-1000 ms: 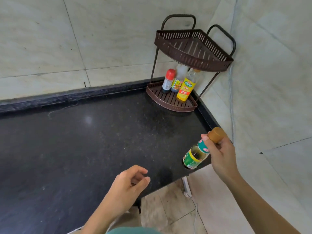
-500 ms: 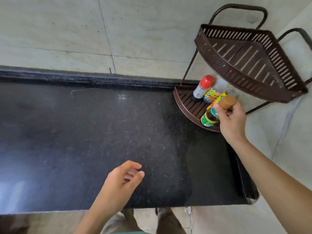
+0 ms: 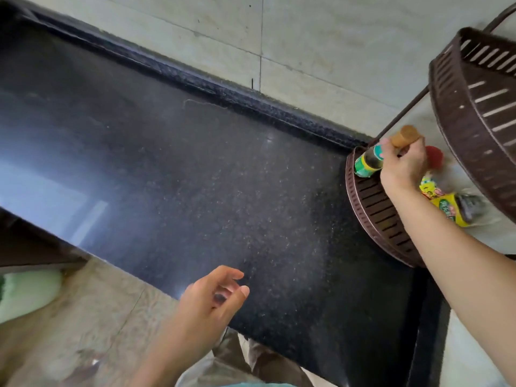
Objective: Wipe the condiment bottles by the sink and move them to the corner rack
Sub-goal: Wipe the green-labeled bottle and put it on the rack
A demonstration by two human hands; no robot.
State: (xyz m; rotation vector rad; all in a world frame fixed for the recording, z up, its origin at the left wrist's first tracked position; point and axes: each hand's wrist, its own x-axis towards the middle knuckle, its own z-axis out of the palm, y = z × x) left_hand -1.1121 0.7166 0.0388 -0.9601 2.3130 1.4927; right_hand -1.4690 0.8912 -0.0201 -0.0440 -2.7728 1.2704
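My right hand (image 3: 402, 167) grips a small bottle (image 3: 370, 160) with a tan cap and a green-and-yellow label, holding it by the neck at the left end of the brown corner rack's lower shelf (image 3: 371, 208). The bottle's base is at the shelf rim; whether it rests on the slats I cannot tell. Behind my hand stand a red-capped bottle (image 3: 434, 157) and a yellow-labelled bottle (image 3: 449, 206) on the same shelf. My left hand (image 3: 215, 297) hovers over the front edge of the black counter (image 3: 195, 177), fingers loosely curled and holding nothing.
The rack's upper shelf (image 3: 474, 96) overhangs at the top right, with a thin metal leg (image 3: 402, 113) beside my hand. Pale tiled walls back the counter. A light green object (image 3: 25, 291) lies low at the left, over the tiled floor.
My right hand has carried the tan-capped bottle from the rack's front further in, to the left end of the lower shelf. The view has tilted and moved closer. The left hand stays near the counter's edge.
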